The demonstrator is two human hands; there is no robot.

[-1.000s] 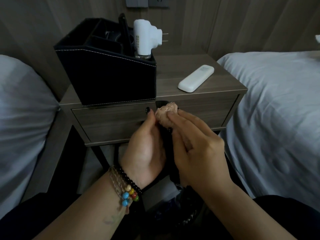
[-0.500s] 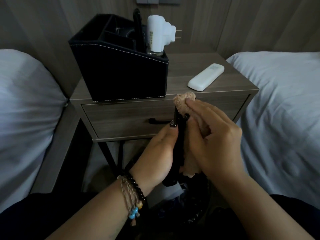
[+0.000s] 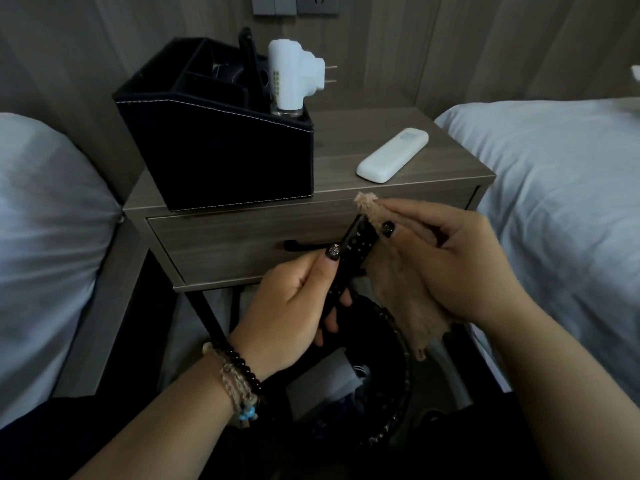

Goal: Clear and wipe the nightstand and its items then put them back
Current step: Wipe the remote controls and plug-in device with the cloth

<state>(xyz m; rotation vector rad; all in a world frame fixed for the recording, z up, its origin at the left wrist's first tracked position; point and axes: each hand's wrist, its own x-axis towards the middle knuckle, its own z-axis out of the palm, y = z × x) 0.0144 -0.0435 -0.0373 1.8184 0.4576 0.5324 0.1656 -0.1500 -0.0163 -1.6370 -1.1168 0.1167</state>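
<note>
Head view: left hand grips a black remote low on its body, fingers curled round it, thumb along the side, remote tilted up toward the drawer front. Right hand holds a tan cloth, fingers pinching it against the remote's top end; the rest of the cloth hangs down below the palm. Both are in front of the nightstand, off the counter, above a dark round bin on the floor. On the counter: black organizer box at the left, touching the front edge, with a white plug-in device standing in its right rear compartment and a dark flat item upright beside it. White remote lies diagonally on the right half, near the front edge, well apart from the box. Drawer handle partly hidden by the left hand. Beds with pale sheets on both sides; wall outlets above. Beaded bracelets on left wrist
</note>
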